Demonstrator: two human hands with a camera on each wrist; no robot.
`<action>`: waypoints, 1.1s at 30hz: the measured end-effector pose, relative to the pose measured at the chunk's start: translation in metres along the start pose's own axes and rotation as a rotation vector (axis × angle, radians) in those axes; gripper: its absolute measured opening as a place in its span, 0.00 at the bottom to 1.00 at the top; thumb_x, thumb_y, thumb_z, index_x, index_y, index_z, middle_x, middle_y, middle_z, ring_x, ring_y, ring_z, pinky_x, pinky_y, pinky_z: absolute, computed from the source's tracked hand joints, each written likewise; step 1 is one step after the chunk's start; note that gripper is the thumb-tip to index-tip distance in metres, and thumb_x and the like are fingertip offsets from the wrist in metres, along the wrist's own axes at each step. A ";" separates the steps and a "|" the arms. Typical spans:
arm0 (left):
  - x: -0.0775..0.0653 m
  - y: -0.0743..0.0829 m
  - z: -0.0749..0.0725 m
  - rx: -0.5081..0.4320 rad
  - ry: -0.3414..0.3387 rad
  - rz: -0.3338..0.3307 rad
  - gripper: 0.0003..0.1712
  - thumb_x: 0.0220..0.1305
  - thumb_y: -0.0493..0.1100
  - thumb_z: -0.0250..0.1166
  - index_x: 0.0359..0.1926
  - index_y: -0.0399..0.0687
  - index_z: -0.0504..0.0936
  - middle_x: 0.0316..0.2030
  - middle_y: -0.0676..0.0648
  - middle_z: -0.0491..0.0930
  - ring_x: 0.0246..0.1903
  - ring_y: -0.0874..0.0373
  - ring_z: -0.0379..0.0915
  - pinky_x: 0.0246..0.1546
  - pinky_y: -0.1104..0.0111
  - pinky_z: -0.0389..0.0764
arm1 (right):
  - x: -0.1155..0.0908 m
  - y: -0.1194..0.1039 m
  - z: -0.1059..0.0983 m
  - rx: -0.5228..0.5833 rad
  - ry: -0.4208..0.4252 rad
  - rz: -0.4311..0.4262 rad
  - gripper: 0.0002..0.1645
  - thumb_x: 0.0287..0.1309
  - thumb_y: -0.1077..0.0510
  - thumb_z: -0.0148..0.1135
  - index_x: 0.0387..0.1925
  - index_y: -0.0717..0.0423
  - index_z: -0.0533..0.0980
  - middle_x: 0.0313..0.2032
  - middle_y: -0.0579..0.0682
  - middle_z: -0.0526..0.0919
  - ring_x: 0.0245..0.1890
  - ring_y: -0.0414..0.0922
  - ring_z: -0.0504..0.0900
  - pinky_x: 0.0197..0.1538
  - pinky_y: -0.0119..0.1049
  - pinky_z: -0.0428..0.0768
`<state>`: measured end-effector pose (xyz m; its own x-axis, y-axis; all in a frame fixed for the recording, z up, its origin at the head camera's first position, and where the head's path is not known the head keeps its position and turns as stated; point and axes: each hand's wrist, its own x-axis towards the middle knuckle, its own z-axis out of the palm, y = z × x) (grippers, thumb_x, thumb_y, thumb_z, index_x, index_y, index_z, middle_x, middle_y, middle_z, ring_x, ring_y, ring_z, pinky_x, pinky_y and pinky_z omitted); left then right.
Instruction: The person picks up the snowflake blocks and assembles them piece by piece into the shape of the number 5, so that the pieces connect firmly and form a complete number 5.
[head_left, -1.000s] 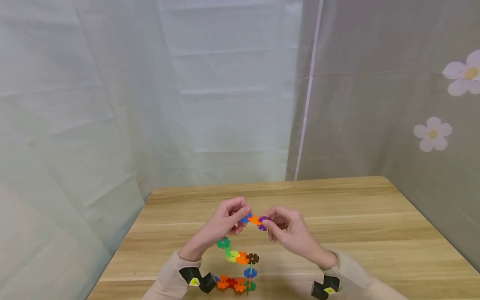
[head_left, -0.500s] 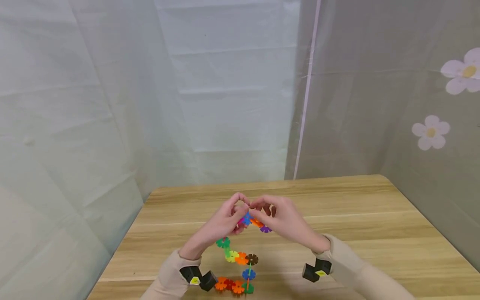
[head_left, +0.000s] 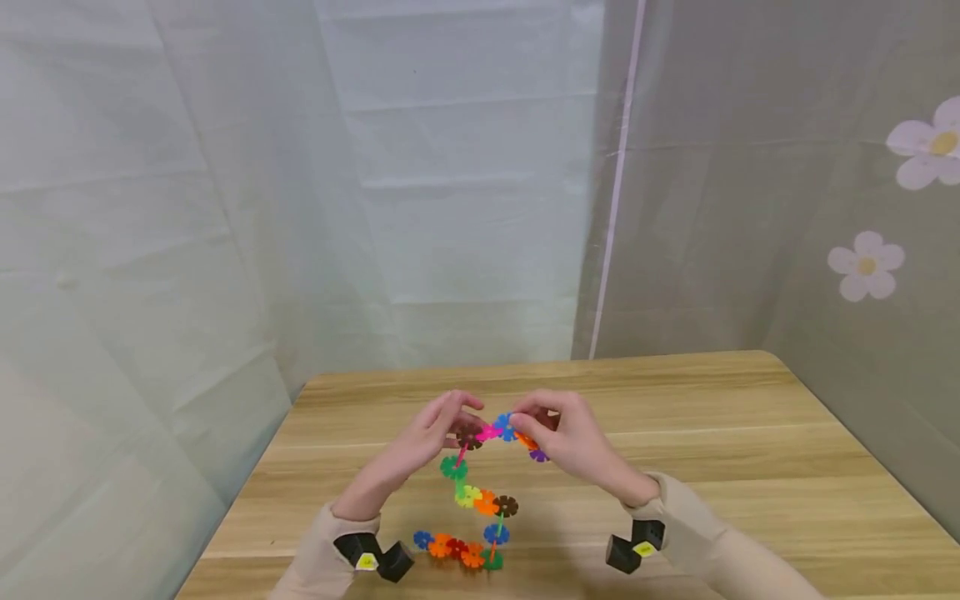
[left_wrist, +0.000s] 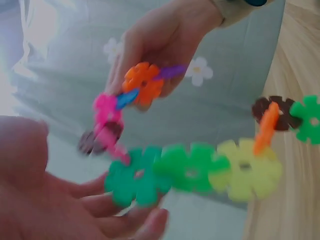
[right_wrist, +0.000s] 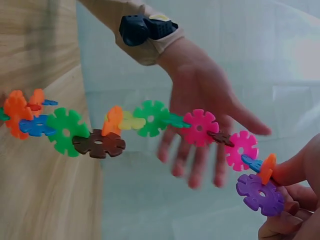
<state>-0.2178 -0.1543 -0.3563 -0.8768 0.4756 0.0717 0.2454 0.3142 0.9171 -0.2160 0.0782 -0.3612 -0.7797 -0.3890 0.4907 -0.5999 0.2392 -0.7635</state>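
Note:
A chain of colourful interlocking snowflake discs [head_left: 469,497] winds up from near the table's front in an S-like shape. My right hand [head_left: 573,442] pinches its upper end, thumb and fingers at the blue disc [head_left: 506,427] and the orange disc [right_wrist: 267,168]. The purple end disc [right_wrist: 260,194] hangs just beneath that grip. Beside the dark brown disc [head_left: 470,437] and the pink discs, my left hand [head_left: 427,442] has its fingers extended and grips nothing. The left wrist view shows its fingers behind the teal disc [left_wrist: 137,175].
The wooden table [head_left: 712,450] stretches out behind and to both sides of the hands. Pale curtains [head_left: 465,208] hang beyond its far edge. The chain's lower row, with a red disc [head_left: 456,547], runs along the table's front.
My right hand shifted from the purple end disc to the blue and orange part. The left hand let go of the chain and drew left, uncovering the pink and brown discs.

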 end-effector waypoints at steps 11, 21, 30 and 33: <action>-0.028 -0.030 -0.016 -0.052 -0.179 -0.165 0.34 0.65 0.50 0.64 0.66 0.38 0.66 0.53 0.39 0.79 0.51 0.51 0.77 0.55 0.56 0.77 | -0.007 0.013 -0.005 0.032 0.071 0.037 0.05 0.61 0.60 0.64 0.33 0.57 0.83 0.20 0.50 0.77 0.17 0.34 0.63 0.20 0.26 0.62; -0.032 -0.043 -0.009 -0.134 -0.134 -0.180 0.42 0.61 0.46 0.68 0.69 0.31 0.59 0.56 0.34 0.76 0.52 0.48 0.77 0.52 0.61 0.80 | -0.011 0.023 -0.008 0.069 0.147 0.077 0.07 0.61 0.61 0.63 0.35 0.61 0.82 0.23 0.54 0.79 0.20 0.35 0.68 0.20 0.26 0.67; -0.037 -0.048 -0.013 -0.104 0.195 -0.195 0.26 0.68 0.49 0.61 0.60 0.38 0.71 0.47 0.43 0.81 0.43 0.58 0.79 0.51 0.62 0.79 | -0.013 0.024 -0.014 0.086 0.220 0.153 0.08 0.61 0.60 0.63 0.36 0.64 0.82 0.26 0.56 0.80 0.22 0.35 0.69 0.22 0.27 0.67; -0.038 -0.052 -0.014 -0.102 0.376 -0.224 0.23 0.71 0.49 0.57 0.58 0.38 0.74 0.46 0.44 0.81 0.42 0.60 0.77 0.49 0.69 0.77 | -0.012 0.022 -0.018 0.097 0.237 0.183 0.09 0.61 0.60 0.63 0.36 0.64 0.82 0.27 0.58 0.81 0.22 0.35 0.70 0.23 0.27 0.68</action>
<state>-0.2031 -0.2005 -0.4011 -0.9977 0.0668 -0.0129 0.0067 0.2841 0.9588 -0.2228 0.1042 -0.3764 -0.8999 -0.1270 0.4171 -0.4350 0.1957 -0.8789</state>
